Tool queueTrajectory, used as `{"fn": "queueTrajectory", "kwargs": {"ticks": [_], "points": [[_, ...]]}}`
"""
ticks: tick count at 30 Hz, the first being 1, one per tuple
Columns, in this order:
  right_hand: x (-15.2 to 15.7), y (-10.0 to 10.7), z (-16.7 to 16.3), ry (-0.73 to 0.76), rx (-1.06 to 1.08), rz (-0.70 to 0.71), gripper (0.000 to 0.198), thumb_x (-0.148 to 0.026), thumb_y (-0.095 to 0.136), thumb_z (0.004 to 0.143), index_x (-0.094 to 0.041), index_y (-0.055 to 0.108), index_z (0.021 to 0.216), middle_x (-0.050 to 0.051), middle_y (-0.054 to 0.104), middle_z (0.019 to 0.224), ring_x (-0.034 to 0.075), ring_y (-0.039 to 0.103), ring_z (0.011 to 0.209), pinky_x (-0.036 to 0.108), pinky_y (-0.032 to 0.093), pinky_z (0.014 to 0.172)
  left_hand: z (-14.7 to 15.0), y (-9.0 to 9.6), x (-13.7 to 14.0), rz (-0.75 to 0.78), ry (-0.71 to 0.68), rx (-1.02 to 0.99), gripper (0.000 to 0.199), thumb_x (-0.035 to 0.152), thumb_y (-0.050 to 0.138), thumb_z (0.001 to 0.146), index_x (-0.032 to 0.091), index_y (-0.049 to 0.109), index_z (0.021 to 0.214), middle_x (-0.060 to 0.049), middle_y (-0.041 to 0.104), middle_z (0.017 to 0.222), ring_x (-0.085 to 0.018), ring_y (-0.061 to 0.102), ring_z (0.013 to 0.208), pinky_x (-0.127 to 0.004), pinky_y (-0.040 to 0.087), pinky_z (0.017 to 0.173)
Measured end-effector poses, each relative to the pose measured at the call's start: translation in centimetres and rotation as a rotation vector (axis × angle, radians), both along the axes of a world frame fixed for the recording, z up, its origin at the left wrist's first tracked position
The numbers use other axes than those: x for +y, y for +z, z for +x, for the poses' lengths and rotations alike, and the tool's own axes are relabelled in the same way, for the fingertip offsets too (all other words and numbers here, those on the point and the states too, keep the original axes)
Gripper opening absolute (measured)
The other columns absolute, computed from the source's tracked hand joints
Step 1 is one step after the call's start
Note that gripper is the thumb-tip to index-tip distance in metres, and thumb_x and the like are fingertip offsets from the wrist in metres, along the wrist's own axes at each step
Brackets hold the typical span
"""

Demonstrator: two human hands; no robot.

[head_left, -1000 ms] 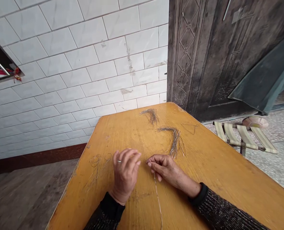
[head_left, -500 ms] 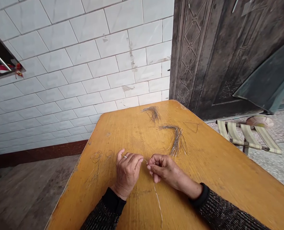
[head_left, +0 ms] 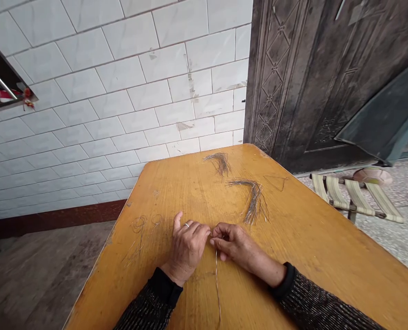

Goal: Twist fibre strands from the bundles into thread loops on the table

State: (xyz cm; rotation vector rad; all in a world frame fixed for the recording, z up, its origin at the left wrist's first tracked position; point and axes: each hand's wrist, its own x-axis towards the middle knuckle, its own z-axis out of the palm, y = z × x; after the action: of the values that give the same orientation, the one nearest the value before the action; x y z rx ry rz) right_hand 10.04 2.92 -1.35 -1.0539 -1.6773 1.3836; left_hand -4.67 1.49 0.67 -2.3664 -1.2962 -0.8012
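Note:
A thin metal wire (head_left: pixel 217 286) hangs from between my hands down toward the table's near side. My left hand (head_left: pixel 189 245) pinches its upper end between thumb and forefinger, with the little finger raised and a ring on one finger. Close against it, my right hand (head_left: pixel 234 245) grips the same wire with thumb and curled fingers. The fingertips hide the short stretch of wire between them. Left of my left hand, several looped wires (head_left: pixel 139 224) with long tails lie on the wooden table (head_left: pixel 186 188). Beyond my right hand lies a bent bundle of wires (head_left: pixel 254 201).
A smaller wire bundle (head_left: pixel 221 161) lies near the table's far edge, and a single bent wire (head_left: pixel 276 182) to the right. White tiled wall (head_left: pixel 128 87) stands behind the table. A dark carved door (head_left: pixel 293 91) and a strapped folding stool (head_left: pixel 357 195) are at right.
My left hand has shifted slightly right, so the two hands' fingertips are now nearly touching. The wire's hanging tail has swung left.

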Motion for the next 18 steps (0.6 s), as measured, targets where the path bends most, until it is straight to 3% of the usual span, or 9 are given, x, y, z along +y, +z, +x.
{"fn": "queueTrajectory", "kwargs": {"ticks": [3, 6, 8, 10, 13, 18], "points": [[0.0, 0.6, 0.2, -0.007, 0.053, -0.025, 0.015, -0.024, 0.049, 0.075, -0.016, 0.047, 0.062, -0.007, 0.047, 0.043, 0.005, 0.042, 0.037, 0.017, 0.03, 0.041, 0.1, 0.3, -0.2, -0.007, -0.011, -0.014, 0.022, 0.015, 0.041, 0.083, 0.018, 0.058, 0.07, 0.002, 0.059, 0.061, -0.012, 0.054, 0.061, -0.047, 0.025, 0.096], [0.2, 1.0, 0.5, -0.026, 0.119, -0.039, 0.021, -0.031, 0.052, 0.075, -0.016, 0.047, 0.06, -0.006, 0.048, 0.044, 0.006, 0.044, 0.037, 0.018, 0.032, 0.042, 0.2, 1.0, -0.8, 0.055, -0.025, -0.077, 0.017, 0.014, 0.042, 0.083, 0.018, 0.059, 0.085, -0.003, 0.064, 0.078, -0.015, 0.057, 0.077, -0.047, 0.025, 0.095], [0.4, 1.1, 0.7, -0.077, 0.153, -0.032, 0.023, -0.035, 0.054, 0.074, -0.016, 0.048, 0.061, -0.005, 0.049, 0.043, 0.006, 0.043, 0.037, 0.018, 0.032, 0.041, 0.1, 1.2, -1.2, 0.103, -0.061, -0.114, 0.019, 0.012, 0.043, 0.082, 0.017, 0.057, 0.094, -0.006, 0.065, 0.087, -0.018, 0.057, 0.084, -0.043, 0.032, 0.089], [0.6, 1.3, 1.0, -0.127, 0.2, -0.049, 0.025, -0.039, 0.056, 0.072, -0.016, 0.05, 0.064, -0.005, 0.05, 0.043, 0.005, 0.042, 0.036, 0.018, 0.032, 0.04, 0.0, 1.1, -1.5, 0.042, -0.117, -0.132, 0.018, 0.012, 0.044, 0.081, 0.017, 0.058, 0.091, -0.006, 0.065, 0.081, -0.017, 0.056, 0.076, -0.034, 0.039, 0.075], [0.7, 1.6, 1.2, -0.16, 0.278, -0.114, 0.029, -0.044, 0.06, 0.068, -0.016, 0.052, 0.066, -0.005, 0.052, 0.043, 0.005, 0.041, 0.035, 0.018, 0.033, 0.038, 0.2, 0.4, -1.5, -0.309, -0.117, -0.273, 0.017, 0.019, 0.043, 0.083, 0.016, 0.059, 0.083, -0.004, 0.061, 0.069, -0.013, 0.052, 0.061, -0.025, 0.038, 0.057], [0.4, 1.8, 0.9, -0.107, 0.336, -0.142, 0.03, -0.043, 0.062, 0.067, -0.015, 0.053, 0.064, -0.004, 0.054, 0.044, 0.006, 0.046, 0.038, 0.017, 0.035, 0.039, 1.1, -0.2, -0.7, -0.938, -0.165, -0.811, 0.024, 0.032, 0.045, 0.082, 0.013, 0.059, 0.075, -0.003, 0.059, 0.069, -0.009, 0.047, 0.055, -0.02, 0.035, 0.051]]}}
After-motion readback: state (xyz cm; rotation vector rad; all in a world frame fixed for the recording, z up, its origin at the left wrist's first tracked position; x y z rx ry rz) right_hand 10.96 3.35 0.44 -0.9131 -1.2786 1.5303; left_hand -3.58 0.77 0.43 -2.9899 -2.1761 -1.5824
